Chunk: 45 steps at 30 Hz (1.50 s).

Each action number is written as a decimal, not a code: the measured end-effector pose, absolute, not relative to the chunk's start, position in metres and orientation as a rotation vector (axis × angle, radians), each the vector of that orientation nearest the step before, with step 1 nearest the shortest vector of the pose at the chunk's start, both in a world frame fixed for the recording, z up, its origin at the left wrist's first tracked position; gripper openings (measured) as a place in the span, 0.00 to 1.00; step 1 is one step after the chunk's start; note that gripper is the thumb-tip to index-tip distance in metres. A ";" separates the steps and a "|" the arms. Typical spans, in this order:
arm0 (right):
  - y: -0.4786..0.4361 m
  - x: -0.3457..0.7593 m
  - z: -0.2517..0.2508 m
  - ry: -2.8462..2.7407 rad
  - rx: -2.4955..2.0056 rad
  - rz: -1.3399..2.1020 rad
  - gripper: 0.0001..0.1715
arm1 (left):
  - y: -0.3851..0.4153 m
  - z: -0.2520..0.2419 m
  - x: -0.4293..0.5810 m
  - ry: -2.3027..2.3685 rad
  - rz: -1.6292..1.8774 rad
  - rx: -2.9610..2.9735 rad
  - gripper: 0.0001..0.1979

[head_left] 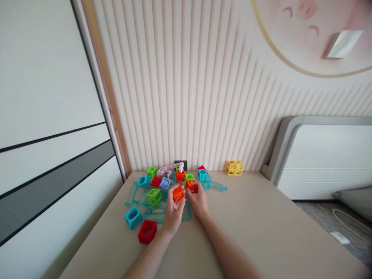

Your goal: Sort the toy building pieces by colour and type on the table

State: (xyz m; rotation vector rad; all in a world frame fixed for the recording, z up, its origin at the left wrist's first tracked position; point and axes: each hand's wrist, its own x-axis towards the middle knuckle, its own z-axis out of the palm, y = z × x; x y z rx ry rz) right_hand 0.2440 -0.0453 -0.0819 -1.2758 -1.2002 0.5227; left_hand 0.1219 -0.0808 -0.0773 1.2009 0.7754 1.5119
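Observation:
My left hand (pixel 173 211) is closed around an orange cube block (pixel 178 193) with open sides, held above the table. Close beside it, my right hand (pixel 199 201) has its fingers on a second orange cube block (pixel 191 186). A green cube block (pixel 189 178) touches or sits just behind that one; I cannot tell if they are joined. Another orange block (pixel 180 175) stands farther back. To the left lie a green cube block (pixel 154 197), a periwinkle block (pixel 165 183) and a red block (pixel 156 181). Translucent teal track pieces (pixel 154 217) lie flat beneath and around.
A blue block (pixel 133 217) and a red block (pixel 147 231) are at the front left. A yellow cube block (pixel 234 167) stands by the ribbed wall (pixel 192 97). A lilac piece (pixel 170 169) and a light-blue block (pixel 202 175) lie at the back. A white cabinet (pixel 52 97) borders the left.

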 end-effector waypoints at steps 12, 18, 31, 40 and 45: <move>-0.042 0.247 -0.084 -1.128 -1.393 0.404 0.14 | -0.081 -0.075 0.121 0.781 1.488 1.199 0.25; -0.041 0.247 -0.086 -1.106 -1.429 0.344 0.16 | -0.080 -0.077 0.119 0.771 1.484 1.220 0.24; -0.045 0.248 -0.079 -1.141 -1.648 0.256 0.14 | -0.082 -0.075 0.120 0.769 1.481 1.230 0.25; -0.051 0.249 -0.075 -1.296 -1.844 0.221 0.14 | -0.083 -0.073 0.119 0.783 1.468 1.208 0.26; -0.051 0.251 -0.080 -1.315 -1.755 0.139 0.16 | -0.083 -0.070 0.119 0.796 1.466 1.185 0.26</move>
